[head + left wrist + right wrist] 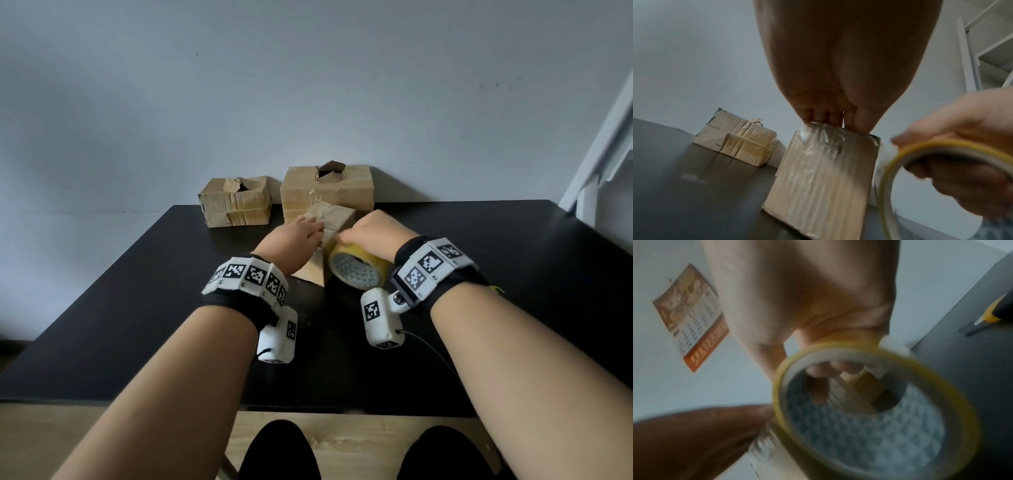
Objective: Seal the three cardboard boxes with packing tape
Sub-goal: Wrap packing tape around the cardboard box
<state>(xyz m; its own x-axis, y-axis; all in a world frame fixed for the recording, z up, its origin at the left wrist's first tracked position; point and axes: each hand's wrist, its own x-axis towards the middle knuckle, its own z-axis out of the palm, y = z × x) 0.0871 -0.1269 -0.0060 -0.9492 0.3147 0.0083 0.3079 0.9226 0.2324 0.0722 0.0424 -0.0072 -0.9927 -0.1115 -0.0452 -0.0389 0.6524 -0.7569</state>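
Note:
Three cardboard boxes stand on a black table (137, 308). The left box (236, 202) and the bigger box (327, 188) are at the back by the wall, both with torn tops. The small front box (313, 270) stands between my hands, with crinkled clear tape across its near face (822, 178). My left hand (310, 229) lies flat on its top, and its fingers (828, 116) press over the upper edge. My right hand (363, 233) grips a yellow-rimmed tape roll (358, 270) against the box's right side, fingers (830, 368) curled through the core (879, 426).
A yellow and black utility knife (990, 316) lies on the table to the right of my right wrist. White shelving (609, 137) rises at the far right. A calendar (690, 318) hangs on the wall. The table's front edge is near my knees.

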